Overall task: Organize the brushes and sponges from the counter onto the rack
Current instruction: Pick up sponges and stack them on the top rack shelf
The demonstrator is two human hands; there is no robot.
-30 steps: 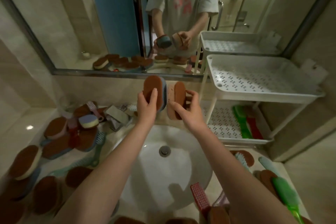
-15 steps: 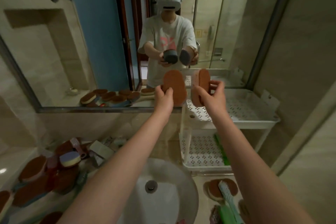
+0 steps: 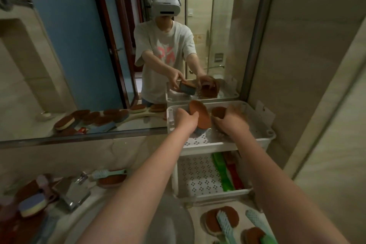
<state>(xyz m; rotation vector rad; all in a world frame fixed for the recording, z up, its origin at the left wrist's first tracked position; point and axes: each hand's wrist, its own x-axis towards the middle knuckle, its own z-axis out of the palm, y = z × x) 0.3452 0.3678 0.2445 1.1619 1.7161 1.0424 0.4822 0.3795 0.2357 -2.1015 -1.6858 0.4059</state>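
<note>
Brown sponges [image 3: 199, 118] held in each grip, left hand [image 3: 185, 119] and right hand [image 3: 230, 119], reach the rack's top tray [image 3: 257, 138]; many remain on the tabletop [image 3: 196, 215].

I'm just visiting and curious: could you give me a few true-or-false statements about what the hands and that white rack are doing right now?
1. Each hand holds a sponge over the rack's top tray. True: left hand, right hand.
2. The lower tray is bare. False: a green brush and a red one lie there.
3. The counter is cleared. False: sponges and brushes remain.
4. A mirror hangs behind the counter. True.
</note>
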